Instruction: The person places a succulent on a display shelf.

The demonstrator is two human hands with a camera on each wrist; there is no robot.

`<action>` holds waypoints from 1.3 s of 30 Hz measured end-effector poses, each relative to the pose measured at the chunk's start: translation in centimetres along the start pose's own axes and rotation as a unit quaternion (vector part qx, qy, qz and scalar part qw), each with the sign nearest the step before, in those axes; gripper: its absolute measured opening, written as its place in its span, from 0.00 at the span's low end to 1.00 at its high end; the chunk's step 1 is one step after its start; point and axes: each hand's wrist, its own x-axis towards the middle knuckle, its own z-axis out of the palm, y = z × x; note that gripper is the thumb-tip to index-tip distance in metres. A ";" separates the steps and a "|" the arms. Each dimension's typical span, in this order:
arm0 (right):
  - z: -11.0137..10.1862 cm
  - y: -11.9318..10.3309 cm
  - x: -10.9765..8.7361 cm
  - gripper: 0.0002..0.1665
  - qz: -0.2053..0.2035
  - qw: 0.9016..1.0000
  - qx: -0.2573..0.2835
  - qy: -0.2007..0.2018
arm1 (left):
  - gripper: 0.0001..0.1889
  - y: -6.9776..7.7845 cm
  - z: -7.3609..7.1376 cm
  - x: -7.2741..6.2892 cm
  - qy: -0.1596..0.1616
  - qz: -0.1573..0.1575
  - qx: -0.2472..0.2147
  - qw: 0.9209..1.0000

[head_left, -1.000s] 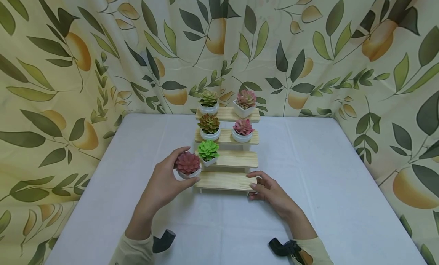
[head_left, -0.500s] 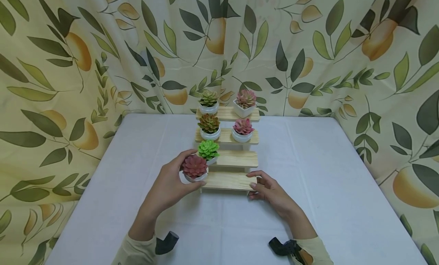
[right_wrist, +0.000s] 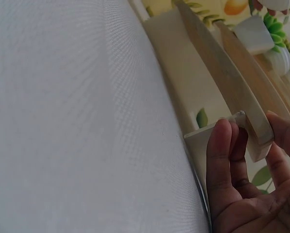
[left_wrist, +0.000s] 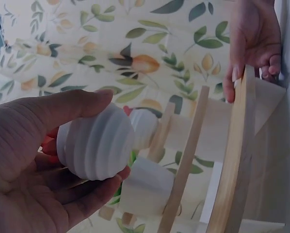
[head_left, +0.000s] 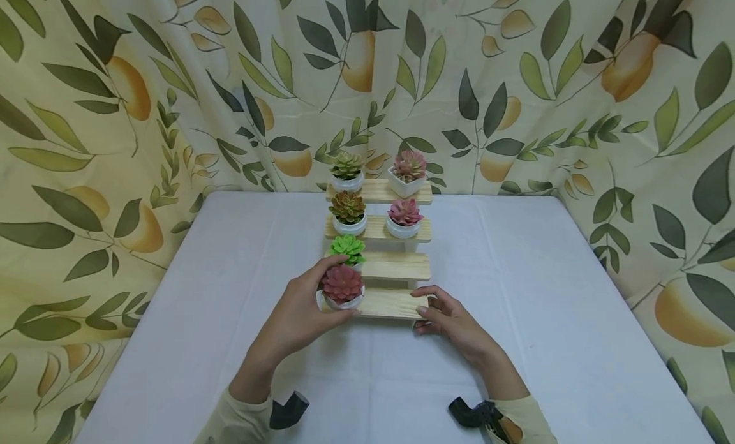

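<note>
My left hand (head_left: pixel 304 310) grips a potted succulent (head_left: pixel 342 284) with dark red leaves, thumb and fingers round its white pot. In the left wrist view the ribbed pot (left_wrist: pixel 99 143) hangs above the lowest step, apart from the wood. My right hand (head_left: pixel 450 323) pinches the right end of the lowest step of a tiered wooden stand (head_left: pixel 393 302). From the right wrist, its fingers sit round the board's end (right_wrist: pixel 261 141) and by the white support (right_wrist: pixel 203 133). A bright green succulent (head_left: pixel 347 247) stands on the step behind, its pot partly hidden by the held plant.
Higher steps carry a brownish succulent (head_left: pixel 347 208), a pink one (head_left: pixel 404 212), a pale green one (head_left: pixel 347 166) and a pink-green one (head_left: pixel 409 168). A white cloth covers the table (head_left: pixel 545 291). A leaf-patterned curtain (head_left: pixel 471 61) hangs behind.
My left hand has carried the red succulent rightward, from beside the stand to over the left end of the lowest step. My right hand stays at the step's end.
</note>
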 end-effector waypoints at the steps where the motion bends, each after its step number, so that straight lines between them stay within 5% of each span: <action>1: 0.0 0.0 0.0 0.26 0.000 1.000 0.000 -0.001 | 0.45 0.1 0.2 0.0 -0.002 -0.003 -0.001 1.000; 39: 0.1 -0.1 -0.1 0.26 -0.003 1.000 0.004 -0.006 | 0.42 0.3 4.6 2.7 -0.022 -0.012 0.005 1.000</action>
